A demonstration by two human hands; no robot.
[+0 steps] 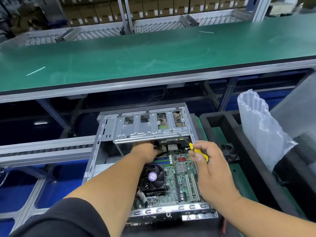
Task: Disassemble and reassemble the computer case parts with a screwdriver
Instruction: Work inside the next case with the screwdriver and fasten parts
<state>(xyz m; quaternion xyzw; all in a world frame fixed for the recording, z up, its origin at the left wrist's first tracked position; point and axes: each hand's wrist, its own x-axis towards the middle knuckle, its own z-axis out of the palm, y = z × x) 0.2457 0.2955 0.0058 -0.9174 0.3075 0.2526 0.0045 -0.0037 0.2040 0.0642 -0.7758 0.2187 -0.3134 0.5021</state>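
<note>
A factory line fills the frame: a long green tabletop [153, 53] runs across the upper half, with roller racks [95, 34] and rows of brown boxes [153, 7] behind it along the top edge. Below the tabletop, at lower centre, an open case [106, 127] lies on its side, its silver frame around a green motherboard [181, 170]. A black cooler fan [153, 177] with a purple hub sits on the board at lower centre. At the far end of the case a silver drive cage [147, 129] spans its width.

The left hand [147, 151] reaches in under the front edge of the cage; its fingers are tucked among cables there, and whether they grip anything cannot be told. The right hand [206, 161], at centre right, pinches a yellow-handled screwdriver [196, 149] between thumb and fingers. The shaft slants up and left, its tip at the cage's lower right edge.

To the right of the case stands a black foam tray [239, 134] with a small fan [230, 152] lying in it. A clear air-cushion bag [259, 127] stands in the tray at right, beside a dark grey case panel [297, 127] at the right edge.
</note>
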